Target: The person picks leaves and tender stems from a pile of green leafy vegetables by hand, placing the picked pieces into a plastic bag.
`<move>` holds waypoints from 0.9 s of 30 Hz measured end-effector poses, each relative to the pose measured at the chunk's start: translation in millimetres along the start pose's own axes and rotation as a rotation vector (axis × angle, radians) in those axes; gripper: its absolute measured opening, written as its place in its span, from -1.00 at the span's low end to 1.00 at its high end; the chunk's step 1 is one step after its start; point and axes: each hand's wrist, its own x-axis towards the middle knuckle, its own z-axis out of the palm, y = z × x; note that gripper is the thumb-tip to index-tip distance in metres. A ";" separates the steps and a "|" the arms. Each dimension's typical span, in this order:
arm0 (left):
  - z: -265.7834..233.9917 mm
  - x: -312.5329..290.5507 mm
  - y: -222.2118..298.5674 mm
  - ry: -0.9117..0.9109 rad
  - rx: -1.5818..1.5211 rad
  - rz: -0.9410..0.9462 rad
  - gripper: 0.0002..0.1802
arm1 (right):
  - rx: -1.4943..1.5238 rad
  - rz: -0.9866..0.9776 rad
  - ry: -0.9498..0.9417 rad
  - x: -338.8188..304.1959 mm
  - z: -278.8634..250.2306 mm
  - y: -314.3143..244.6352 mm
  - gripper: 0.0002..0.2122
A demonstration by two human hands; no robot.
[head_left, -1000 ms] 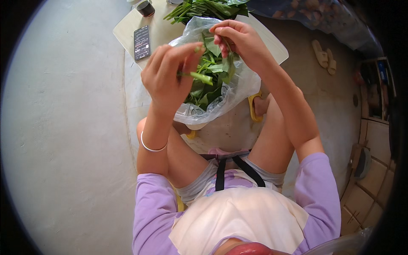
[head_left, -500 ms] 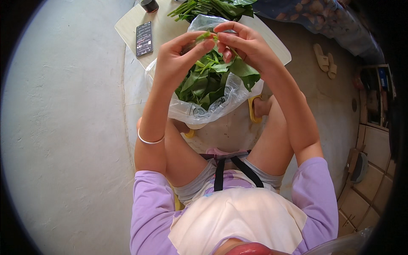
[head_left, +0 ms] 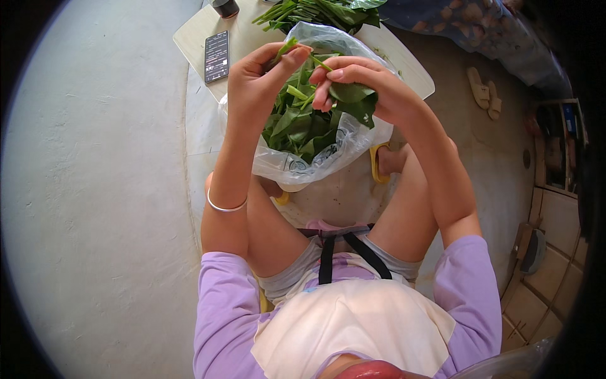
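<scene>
My left hand (head_left: pixel 265 69) is closed in a pinch on a green stem piece (head_left: pixel 287 47), above the left side of an opened plastic bag (head_left: pixel 328 165). To its right, my right hand (head_left: pixel 363 82) grips a leafy green stem (head_left: pixel 321 64), and the broad dark leaf (head_left: pixel 355 95) hangs below my fingers. Whether the stem in both hands is still one piece I cannot tell. Beneath both hands, the clear bag is filled with green leaves (head_left: pixel 297 126) and short stems.
A pale table (head_left: pixel 413 76) holds a phone (head_left: pixel 216 57), a dark jar (head_left: pixel 225 7) and a pile of leafy greens (head_left: pixel 322 14) at the back. A patterned cloth (head_left: pixel 467 28) hangs at the far right. Beige slippers (head_left: pixel 485 91) lie on the floor, near shelves (head_left: pixel 558 142).
My hands have drawn slightly apart. The right one has come lower and nearer with the leaf, while the left has tilted its stem piece upward.
</scene>
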 end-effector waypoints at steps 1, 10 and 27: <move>-0.8 -0.2 -0.3 -0.009 -0.001 0.020 -0.77 | 0.014 -0.007 -0.006 0.5 -0.9 0.2 -0.71; -2.1 1.6 -8.0 -0.011 -0.038 0.139 -0.78 | -0.094 -0.062 -0.028 4.4 -4.0 2.2 -0.61; -8.8 11.1 -17.8 0.040 0.163 0.013 -0.67 | -0.770 -0.480 0.380 28.2 -21.8 17.5 -0.64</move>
